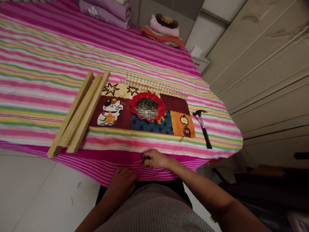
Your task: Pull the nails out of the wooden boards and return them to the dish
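My right hand (155,158) is closed at the near edge of the bed, over the magenta cloth. Thin metal nails (138,161) stick out of its fingers, and a dark part shows at the fingertips. Lower and to the left, my left hand (123,178) rests against the hanging cloth. Its fingers are curled in, and whatever they hold is hidden. Beyond both hands, a red scalloped bowl (162,111) full of loose nails (146,108) sits on a patterned mat (113,126).
Three wooden bars (78,112) lie side by side at the left; the middle one has rows of holes. Behind the bowl, a wooden strip (154,88) bristles with upright nails. A black-handled hammer (203,129) lies at the right. Folded bedding (106,14) is at the back.
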### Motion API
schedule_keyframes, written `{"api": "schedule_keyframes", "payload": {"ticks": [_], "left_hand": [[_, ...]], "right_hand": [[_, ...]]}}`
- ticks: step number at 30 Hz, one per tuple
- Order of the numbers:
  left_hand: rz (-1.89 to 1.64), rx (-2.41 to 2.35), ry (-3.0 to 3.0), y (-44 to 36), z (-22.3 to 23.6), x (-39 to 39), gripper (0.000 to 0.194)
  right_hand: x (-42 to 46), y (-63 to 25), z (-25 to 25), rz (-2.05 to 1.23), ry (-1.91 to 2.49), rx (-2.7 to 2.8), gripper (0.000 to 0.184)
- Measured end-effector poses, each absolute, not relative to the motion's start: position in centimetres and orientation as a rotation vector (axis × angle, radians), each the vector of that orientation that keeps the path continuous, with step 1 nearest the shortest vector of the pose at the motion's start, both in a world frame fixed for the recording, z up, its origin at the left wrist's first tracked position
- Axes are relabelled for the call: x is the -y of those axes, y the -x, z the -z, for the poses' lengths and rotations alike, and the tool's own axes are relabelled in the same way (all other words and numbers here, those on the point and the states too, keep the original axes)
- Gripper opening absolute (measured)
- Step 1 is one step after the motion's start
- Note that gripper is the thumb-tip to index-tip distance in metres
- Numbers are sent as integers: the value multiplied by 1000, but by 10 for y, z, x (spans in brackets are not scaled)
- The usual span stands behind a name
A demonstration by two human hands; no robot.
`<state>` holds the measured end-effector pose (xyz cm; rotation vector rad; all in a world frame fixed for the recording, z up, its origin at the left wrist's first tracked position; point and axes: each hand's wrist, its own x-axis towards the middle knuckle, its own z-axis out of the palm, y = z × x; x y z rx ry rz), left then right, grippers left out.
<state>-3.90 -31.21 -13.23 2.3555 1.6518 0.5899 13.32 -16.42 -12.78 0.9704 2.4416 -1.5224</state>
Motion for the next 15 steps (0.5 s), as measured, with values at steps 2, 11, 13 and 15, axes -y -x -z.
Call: {"api": "schedule_keyframes", "payload": {"ticks": [2, 11, 13, 15], "left_hand": [[-613, -1646, -2355, 39, 133, 312, 13], [-674, -1634, -2301, 40, 138, 314, 15], [-697, -1640, -2289, 40, 143, 314, 16], [-731, -1659, -2272, 39, 148, 314, 17]], "right_hand": [[160, -135, 128, 1690, -993, -2300, 10], [152, -138, 106, 2158, -1141, -1770, 3], [150, -138, 95, 2204, -1206, -1705, 6], [146, -136, 81, 2238, -1247, -1665, 8]]}}
